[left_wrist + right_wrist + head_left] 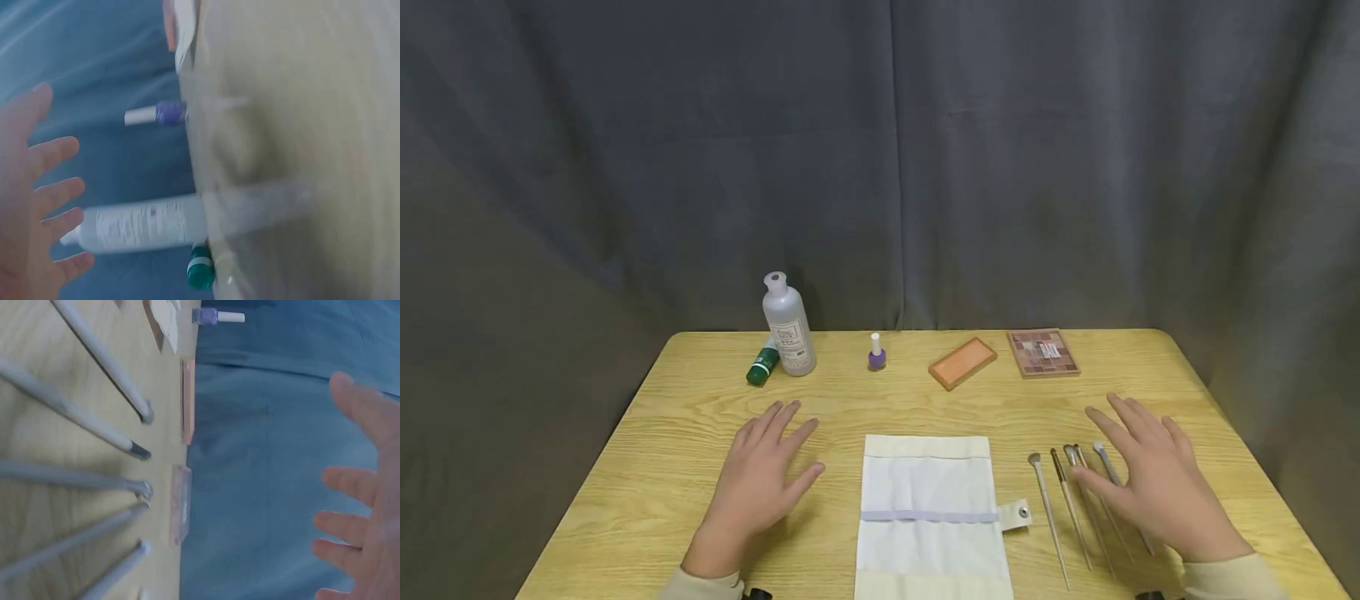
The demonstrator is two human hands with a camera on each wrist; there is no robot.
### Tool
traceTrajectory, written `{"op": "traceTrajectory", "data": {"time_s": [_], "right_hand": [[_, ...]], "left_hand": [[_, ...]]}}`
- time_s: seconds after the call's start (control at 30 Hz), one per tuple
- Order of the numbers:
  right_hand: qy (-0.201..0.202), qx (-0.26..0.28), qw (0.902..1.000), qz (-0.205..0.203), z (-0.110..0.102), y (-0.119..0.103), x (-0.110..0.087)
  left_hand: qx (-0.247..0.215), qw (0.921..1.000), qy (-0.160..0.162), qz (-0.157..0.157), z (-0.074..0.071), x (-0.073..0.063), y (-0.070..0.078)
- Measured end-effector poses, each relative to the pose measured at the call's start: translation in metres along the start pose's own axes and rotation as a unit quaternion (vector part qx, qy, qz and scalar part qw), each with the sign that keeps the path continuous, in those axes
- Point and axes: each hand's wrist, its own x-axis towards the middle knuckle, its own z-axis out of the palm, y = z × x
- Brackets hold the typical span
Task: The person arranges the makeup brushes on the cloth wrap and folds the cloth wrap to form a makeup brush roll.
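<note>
My left hand (757, 475) hovers over the left part of the table with fingers spread, holding nothing. Over the right part, my right hand (1157, 479) is likewise spread and holds nothing; it partly covers several makeup brushes (1051, 518) lying side by side. Between the hands lies an unrolled white cloth brush roll (929, 479) with a lilac band and a snap tab (1015, 515) on its right edge. In the right wrist view, the makeup brushes (69, 478) appear at the left, apart from the hand (375, 506).
Along the back of the wooden table (647, 467) stand a clear bottle (790, 329) and a purple nail polish bottle (877, 358). A green tube (763, 365) lies by the clear bottle. An orange-brown case (962, 363) and an eyeshadow palette (1043, 353) lie farther right. A dark curtain (880, 167) hangs behind.
</note>
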Motion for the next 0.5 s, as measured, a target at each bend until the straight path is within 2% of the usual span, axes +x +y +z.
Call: {"op": "traceTrajectory", "data": {"time_s": [0.17,0.37,0.5], "right_hand": [[-0.016,0.011,0.9998,-0.004,0.009,-0.006,0.000],[-0.079,0.032,0.9961,0.019,0.023,-0.016,0.003],[-0.126,0.057,0.9901,0.026,0.037,-0.018,0.006]], "left_hand": [[-0.022,0.9990,-0.034,0.018,0.012,0.006,0.015],[-0.064,0.9944,-0.081,0.022,0.024,0.005,0.028],[-0.083,0.9919,-0.092,0.030,0.030,0.002,0.035]]}}
